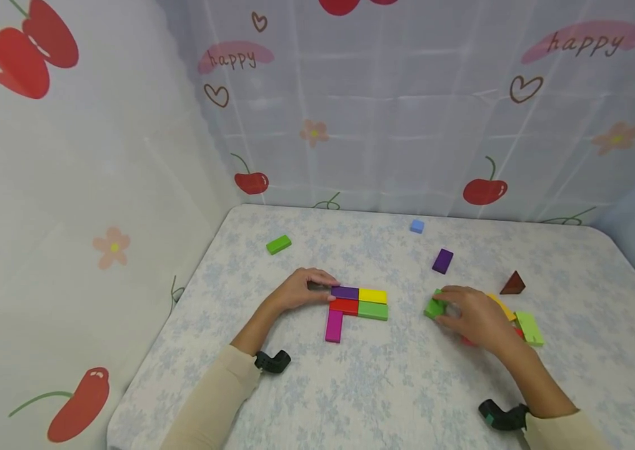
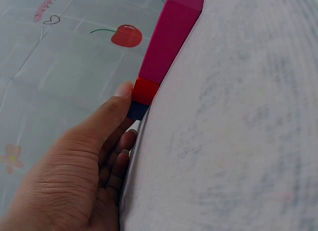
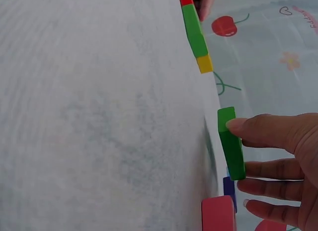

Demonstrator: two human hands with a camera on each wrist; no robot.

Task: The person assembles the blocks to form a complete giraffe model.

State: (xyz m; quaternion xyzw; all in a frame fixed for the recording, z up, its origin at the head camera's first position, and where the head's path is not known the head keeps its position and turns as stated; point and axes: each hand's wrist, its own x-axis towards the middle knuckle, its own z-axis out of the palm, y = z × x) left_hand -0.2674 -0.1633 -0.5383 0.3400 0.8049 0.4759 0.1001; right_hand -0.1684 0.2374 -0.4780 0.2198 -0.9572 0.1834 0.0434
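Note:
A flat arrangement of rectangular blocks lies mid-table: a purple block (image 1: 345, 292) and a yellow block (image 1: 372, 296) behind, a red block (image 1: 344, 306) and a green block (image 1: 372, 310) in front. A magenta block (image 1: 334, 327) extends from the red one toward the near edge. My left hand (image 1: 302, 289) pinches the purple block's left end, thumb by its seam with the red block. To the right, my right hand (image 1: 477, 315) holds another green block (image 3: 231, 144) between thumb and fingers, just over the tabletop.
Beyond the left hand lies a green block (image 1: 279, 244). A small blue block (image 1: 417, 226), a purple block (image 1: 442, 261) and a brown triangular block (image 1: 513, 283) lie at the back right. Partly behind the right hand are a yellow-orange block (image 1: 502, 307), red pieces and a light green block (image 1: 529, 329).

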